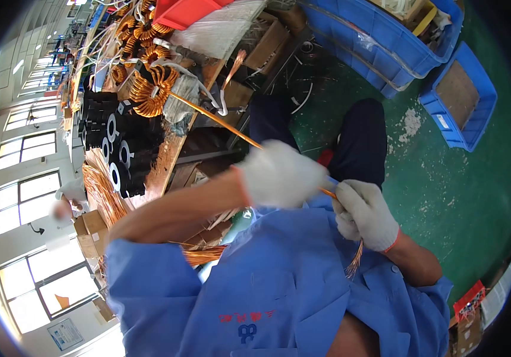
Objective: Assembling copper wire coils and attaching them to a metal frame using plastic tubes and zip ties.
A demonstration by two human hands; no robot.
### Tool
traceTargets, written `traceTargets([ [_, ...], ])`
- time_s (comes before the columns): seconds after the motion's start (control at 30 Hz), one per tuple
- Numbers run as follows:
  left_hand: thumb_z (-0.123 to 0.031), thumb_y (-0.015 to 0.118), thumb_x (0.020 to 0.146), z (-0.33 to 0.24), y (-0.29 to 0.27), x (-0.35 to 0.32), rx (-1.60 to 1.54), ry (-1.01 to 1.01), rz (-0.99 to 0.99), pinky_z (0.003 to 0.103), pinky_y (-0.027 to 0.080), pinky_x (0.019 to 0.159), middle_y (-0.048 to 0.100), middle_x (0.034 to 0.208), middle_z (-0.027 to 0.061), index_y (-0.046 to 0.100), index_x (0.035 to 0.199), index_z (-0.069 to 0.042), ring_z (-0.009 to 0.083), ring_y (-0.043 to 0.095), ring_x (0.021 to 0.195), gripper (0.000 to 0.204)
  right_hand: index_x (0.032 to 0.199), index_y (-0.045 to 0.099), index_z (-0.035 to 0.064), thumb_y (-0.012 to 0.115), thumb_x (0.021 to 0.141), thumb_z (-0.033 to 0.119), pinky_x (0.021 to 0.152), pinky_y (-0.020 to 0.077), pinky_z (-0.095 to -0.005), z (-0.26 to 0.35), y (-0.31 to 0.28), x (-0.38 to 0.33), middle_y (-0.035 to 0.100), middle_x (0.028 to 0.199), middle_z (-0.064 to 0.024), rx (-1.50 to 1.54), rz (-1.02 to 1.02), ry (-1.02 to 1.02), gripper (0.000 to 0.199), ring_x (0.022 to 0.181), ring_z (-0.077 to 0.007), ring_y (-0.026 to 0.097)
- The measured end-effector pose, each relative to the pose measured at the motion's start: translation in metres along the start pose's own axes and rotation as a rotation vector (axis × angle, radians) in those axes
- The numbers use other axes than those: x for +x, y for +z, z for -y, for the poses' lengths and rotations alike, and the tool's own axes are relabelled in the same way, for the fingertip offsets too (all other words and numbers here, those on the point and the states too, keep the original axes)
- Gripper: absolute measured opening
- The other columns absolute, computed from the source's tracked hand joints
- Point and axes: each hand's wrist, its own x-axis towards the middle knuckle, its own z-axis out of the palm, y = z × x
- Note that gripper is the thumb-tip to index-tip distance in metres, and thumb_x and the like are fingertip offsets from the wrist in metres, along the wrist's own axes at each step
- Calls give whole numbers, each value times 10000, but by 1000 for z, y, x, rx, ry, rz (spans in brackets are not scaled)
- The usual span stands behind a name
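A bundle of copper wires runs taut from a copper-wound ring coil at the bench edge toward my body. My left hand, in a white knitted glove, is closed around the bundle. Farther along it, to the right, my right hand, also gloved, grips the same wires. Below the right hand the loose wire end hangs down with its strands splayed. The left hand is slightly blurred, and its fingertips are hidden.
Black cylindrical parts stand on the wooden bench at left, with more ring coils and a red bin behind. Long copper wires lie nearby. Blue crates and a smaller blue tub sit on the green floor.
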Motion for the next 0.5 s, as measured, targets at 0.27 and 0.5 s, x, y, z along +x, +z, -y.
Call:
traceTargets([
  [0.27, -187, 751, 899, 54, -16, -15, 177, 302, -485, 398, 571, 684, 722, 910, 127, 733, 934, -67, 314, 730, 823, 126, 848, 583, 41, 542, 1110, 270, 438, 305, -270, 41, -20, 1, 441, 633, 36, 373, -59, 505, 351, 474, -56, 397],
  [0.5, -62, 866, 836, 127, -25, -82, -21, -42, -558, 432, 567, 750, 728, 998, 126, 799, 1066, -57, 334, 725, 894, 239, 982, 690, 14, 625, 1087, 221, 506, 417, -269, 38, -32, 16, 540, 693, 15, 92, -44, 358, 240, 535, -79, 509],
])
